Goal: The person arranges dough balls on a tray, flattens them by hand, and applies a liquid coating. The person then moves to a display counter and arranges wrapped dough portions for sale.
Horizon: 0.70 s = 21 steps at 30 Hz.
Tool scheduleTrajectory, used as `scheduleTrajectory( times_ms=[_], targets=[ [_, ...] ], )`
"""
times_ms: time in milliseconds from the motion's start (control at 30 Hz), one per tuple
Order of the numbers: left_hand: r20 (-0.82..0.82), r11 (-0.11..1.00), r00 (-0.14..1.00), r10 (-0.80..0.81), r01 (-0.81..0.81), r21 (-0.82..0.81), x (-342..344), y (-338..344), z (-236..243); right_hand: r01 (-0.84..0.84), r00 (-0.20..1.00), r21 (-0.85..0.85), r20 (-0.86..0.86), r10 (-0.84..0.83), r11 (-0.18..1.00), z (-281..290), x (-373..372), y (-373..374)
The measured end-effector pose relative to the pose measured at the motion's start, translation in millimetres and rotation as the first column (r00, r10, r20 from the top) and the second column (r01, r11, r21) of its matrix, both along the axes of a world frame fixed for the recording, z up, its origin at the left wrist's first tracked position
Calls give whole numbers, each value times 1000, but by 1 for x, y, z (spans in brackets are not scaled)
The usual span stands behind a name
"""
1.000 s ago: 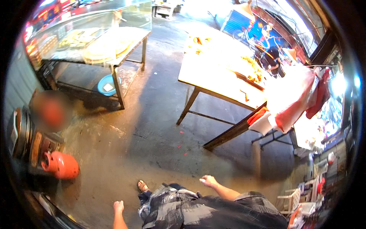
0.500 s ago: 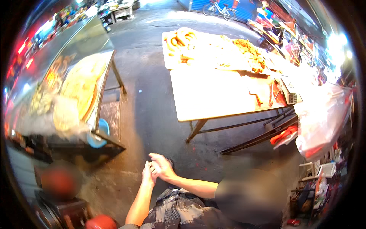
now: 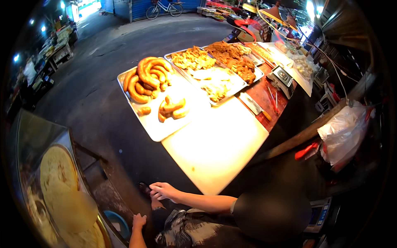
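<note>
My right hand [image 3: 163, 191] is out in front of my body, just left of the pale board's near corner, fingers loosely bent and apart, holding nothing visible. My left hand [image 3: 139, 220] hangs lower, beside the glass display case [image 3: 22, 144], fingers loosely bent with nothing seen in them. Ahead, a brightly lit pale board [image 3: 215, 149] tops the table. On it stand a tray of sausage coils [image 3: 149, 74] and trays of shredded food [image 3: 192, 58] and browned meat [image 3: 235, 62]. A knife [image 3: 253, 105], red tongs [image 3: 273, 101] and a scale [image 3: 282, 78] lie along the right.
Large flatbreads [image 3: 58, 167] fill the case at left, above a blue basin [image 3: 116, 219]. A wooden pole [image 3: 302, 136] slants at right near hanging plastic bags [image 3: 343, 132]. A paved lane [image 3: 99, 53] runs beyond, with a bicycle [image 3: 163, 10] by a blue shutter.
I have moved forward and turned, so the table and its trays are nearer and central, the case lower left. My hands, together half a second ago, are now apart, the left lower.
</note>
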<state>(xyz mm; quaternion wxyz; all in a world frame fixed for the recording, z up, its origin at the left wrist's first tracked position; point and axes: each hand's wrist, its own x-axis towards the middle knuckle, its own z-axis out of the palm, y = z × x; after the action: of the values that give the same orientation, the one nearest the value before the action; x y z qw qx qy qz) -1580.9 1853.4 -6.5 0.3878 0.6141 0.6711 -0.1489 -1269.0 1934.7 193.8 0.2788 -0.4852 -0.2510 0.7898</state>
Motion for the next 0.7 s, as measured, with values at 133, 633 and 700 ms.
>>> scheduleTrajectory(
  times_ms=[133,633,700],
  targets=[
    [288,941,939,190,-258,221,-31,140,-8,122,983,-63,146,-112,991,-12,-20,90],
    [443,664,675,590,-718,208,-63,393,77,-294,898,-34,331,288,955,-46,-159,442],
    [364,577,603,710,-794,191,-76,360,71,-371,860,-29,366,355,928,-68,-172,488]
  ],
)
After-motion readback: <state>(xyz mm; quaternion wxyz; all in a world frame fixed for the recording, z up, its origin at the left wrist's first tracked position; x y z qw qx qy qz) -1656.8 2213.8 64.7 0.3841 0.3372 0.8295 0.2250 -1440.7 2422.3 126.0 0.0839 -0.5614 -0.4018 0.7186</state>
